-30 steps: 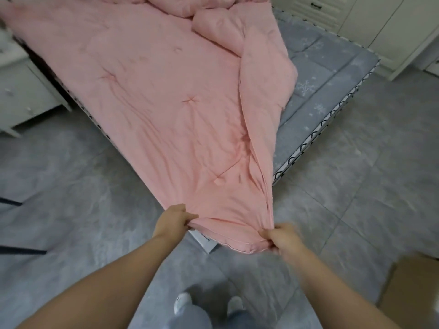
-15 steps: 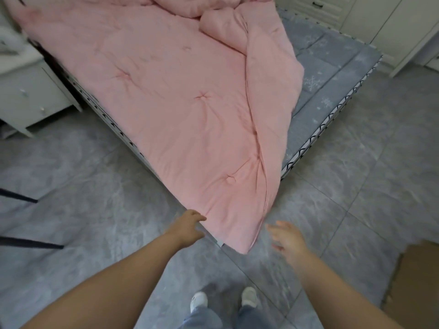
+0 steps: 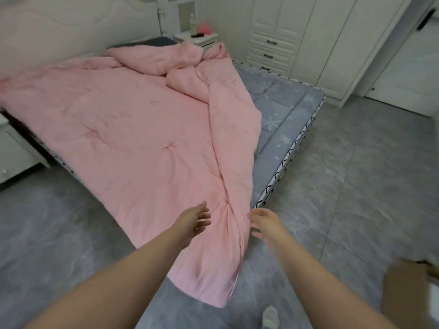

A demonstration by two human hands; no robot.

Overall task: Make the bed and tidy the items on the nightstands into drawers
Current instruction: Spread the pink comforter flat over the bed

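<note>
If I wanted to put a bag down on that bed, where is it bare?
The grey snowflake-print mattress lies bare along its right side, between the folded edge of the pink quilted duvet and the bed's black-and-white trim. The duvet covers the rest, bunched thickest near the white headboard.

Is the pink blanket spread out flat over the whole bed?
No. The pink blanket is bunched near the headboard, and its right edge is folded over, leaving the grey mattress bare.
</note>
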